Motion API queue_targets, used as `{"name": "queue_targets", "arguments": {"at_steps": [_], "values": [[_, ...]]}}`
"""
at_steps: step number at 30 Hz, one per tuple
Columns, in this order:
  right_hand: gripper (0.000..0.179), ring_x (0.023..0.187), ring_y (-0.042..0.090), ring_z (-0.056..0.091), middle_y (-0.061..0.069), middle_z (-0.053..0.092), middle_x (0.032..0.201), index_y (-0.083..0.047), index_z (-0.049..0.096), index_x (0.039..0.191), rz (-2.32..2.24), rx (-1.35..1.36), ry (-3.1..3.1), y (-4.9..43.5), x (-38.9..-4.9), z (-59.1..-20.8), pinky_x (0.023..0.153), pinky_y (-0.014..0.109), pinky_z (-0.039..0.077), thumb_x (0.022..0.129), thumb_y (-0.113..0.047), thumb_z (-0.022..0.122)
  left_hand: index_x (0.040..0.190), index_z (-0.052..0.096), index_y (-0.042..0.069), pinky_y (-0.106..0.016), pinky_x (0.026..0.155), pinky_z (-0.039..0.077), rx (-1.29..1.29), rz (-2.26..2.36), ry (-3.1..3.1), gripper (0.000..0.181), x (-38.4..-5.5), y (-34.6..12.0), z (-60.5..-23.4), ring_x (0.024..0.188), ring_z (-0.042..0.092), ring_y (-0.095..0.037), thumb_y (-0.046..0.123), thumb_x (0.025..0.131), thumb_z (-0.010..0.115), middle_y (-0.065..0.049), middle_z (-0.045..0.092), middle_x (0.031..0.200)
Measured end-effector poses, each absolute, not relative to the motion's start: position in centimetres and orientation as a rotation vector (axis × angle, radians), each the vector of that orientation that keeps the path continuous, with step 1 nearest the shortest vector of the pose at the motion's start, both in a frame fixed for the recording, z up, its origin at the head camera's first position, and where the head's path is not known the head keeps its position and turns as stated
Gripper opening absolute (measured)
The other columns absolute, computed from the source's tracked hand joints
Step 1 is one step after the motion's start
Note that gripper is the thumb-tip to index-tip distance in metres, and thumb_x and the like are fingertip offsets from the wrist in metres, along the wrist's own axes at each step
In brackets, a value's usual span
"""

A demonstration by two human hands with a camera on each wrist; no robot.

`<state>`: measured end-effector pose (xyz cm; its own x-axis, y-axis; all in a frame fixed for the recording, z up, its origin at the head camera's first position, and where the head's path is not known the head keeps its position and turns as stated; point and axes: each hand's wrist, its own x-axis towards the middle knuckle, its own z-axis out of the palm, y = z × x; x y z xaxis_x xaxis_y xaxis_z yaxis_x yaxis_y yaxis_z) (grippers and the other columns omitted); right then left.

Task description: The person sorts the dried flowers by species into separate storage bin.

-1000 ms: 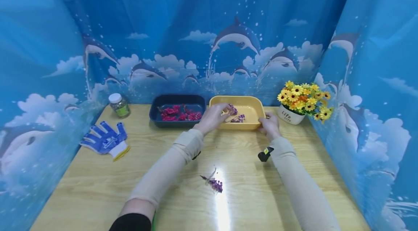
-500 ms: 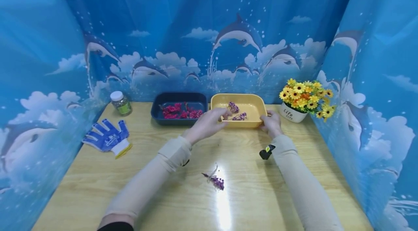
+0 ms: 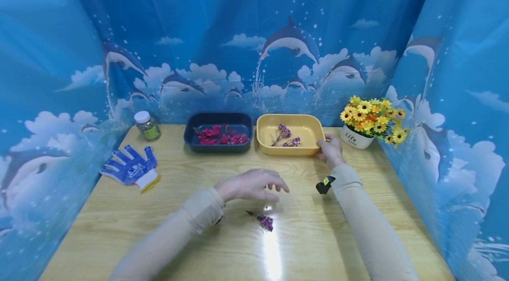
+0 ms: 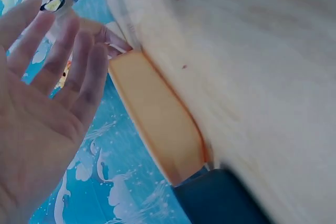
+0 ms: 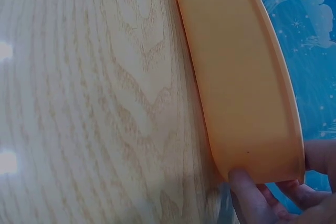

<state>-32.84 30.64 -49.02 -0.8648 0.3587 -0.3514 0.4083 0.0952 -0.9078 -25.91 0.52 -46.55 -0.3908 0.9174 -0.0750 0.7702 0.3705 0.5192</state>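
My left hand (image 3: pixel 254 184) is over the middle of the table with its fingers loosely spread and nothing held; the left wrist view shows its bare palm (image 4: pixel 42 114). Just below that hand in the head view lies a dried purple flower sprig (image 3: pixel 265 222), its stem partly hidden. My right hand (image 3: pixel 331 150) grips the right end of a yellow tray (image 3: pixel 291 150). In the right wrist view the thumb and fingers hold the corner of the tray (image 5: pixel 241 72). Two purple sprigs (image 3: pixel 284 131) lie inside the tray, towards its left.
Left of the yellow tray stands a dark blue tray (image 3: pixel 218 147) with several red-pink sprigs (image 3: pixel 222 136). Further left are a lidded jar (image 3: pixel 147 126) and a blue and white glove (image 3: pixel 133 168). A pot of yellow flowers (image 3: pixel 358 137) stands at the right, before a blue curtain (image 3: pixel 222 29).
My left hand has let go of a purple sprig in the yellow tray and drawn back towards the sprig on the table. The right hand stays at the tray's end.
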Motion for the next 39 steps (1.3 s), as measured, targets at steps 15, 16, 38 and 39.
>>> {"name": "queue_targets", "arguments": {"at_steps": [15,16,38,39], "values": [[0.059,0.144,0.038,0.054,0.025,0.04,0.163,-0.007,0.034,0.164,-1.952,0.803,2.278,31.0,-32.9,-49.2,0.114,0.045,0.054,0.106,-0.006,0.046,0.142,0.064,0.034,-0.018,0.1,0.049,1.495,0.409,2.198,0.057,-22.7,-2.3,-49.4,0.113,0.059,-0.004,0.035,0.088,0.084,0.008,0.064,0.131],[0.059,0.144,0.039,0.054,0.025,0.04,0.164,-0.007,0.034,0.164,-1.952,0.804,2.275,31.0,-32.8,-49.2,0.114,0.045,0.054,0.106,-0.006,0.046,0.141,0.064,0.034,-0.018,0.1,0.049,1.498,0.406,2.2,0.057,-22.7,-2.3,-49.5,0.114,0.058,-0.003,0.035,0.088,0.084,0.009,0.064,0.131],[0.06,0.144,0.037,0.053,0.023,0.039,0.165,-0.008,0.033,0.164,-1.959,0.822,2.238,30.8,-33.0,-49.0,0.115,0.043,0.054,0.106,-0.005,0.047,0.121,0.071,0.036,-0.014,0.086,0.054,1.625,0.194,2.327,0.037,-21.9,-2.0,-50.1,0.095,0.063,-0.001,0.017,0.091,0.08,0.01,0.068,0.11],[0.06,0.144,0.038,0.053,0.023,0.039,0.165,-0.008,0.033,0.164,-1.963,0.826,2.24,30.8,-33.1,-49.0,0.115,0.043,0.054,0.105,-0.004,0.047,0.122,0.071,0.036,-0.015,0.086,0.054,1.627,0.184,2.329,0.037,-21.9,-2.0,-50.1,0.096,0.063,-0.001,0.018,0.091,0.08,0.01,0.069,0.11]]}}
